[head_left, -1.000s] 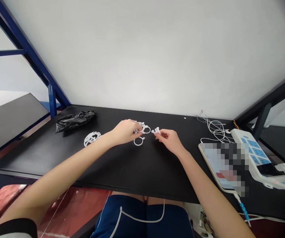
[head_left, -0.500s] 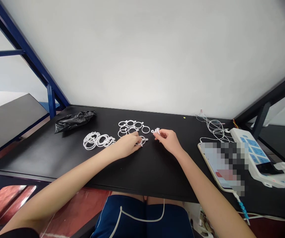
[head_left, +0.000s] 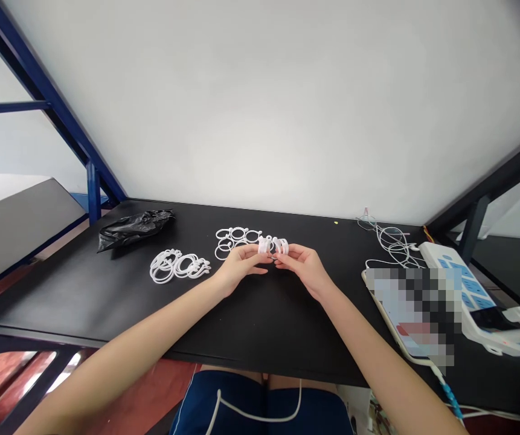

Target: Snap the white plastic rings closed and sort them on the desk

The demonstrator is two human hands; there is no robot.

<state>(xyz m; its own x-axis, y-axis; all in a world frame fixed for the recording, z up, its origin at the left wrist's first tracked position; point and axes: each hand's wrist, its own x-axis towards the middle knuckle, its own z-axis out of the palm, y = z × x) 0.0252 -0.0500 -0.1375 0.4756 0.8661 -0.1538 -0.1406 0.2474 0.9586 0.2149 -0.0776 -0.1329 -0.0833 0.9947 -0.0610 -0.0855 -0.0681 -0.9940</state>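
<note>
My left hand (head_left: 240,264) and right hand (head_left: 305,264) both pinched nearly closed on white rings (head_left: 282,246), left of the phone (head_left: 400,314); loose rings (head_left: 202,266) farther left of it. Probably light, stiffish, slick plastic; best gripped by outer rims.

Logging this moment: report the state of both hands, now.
Left hand: closed, holding white rings.
Right hand: closed, holding other white rings.
</note>
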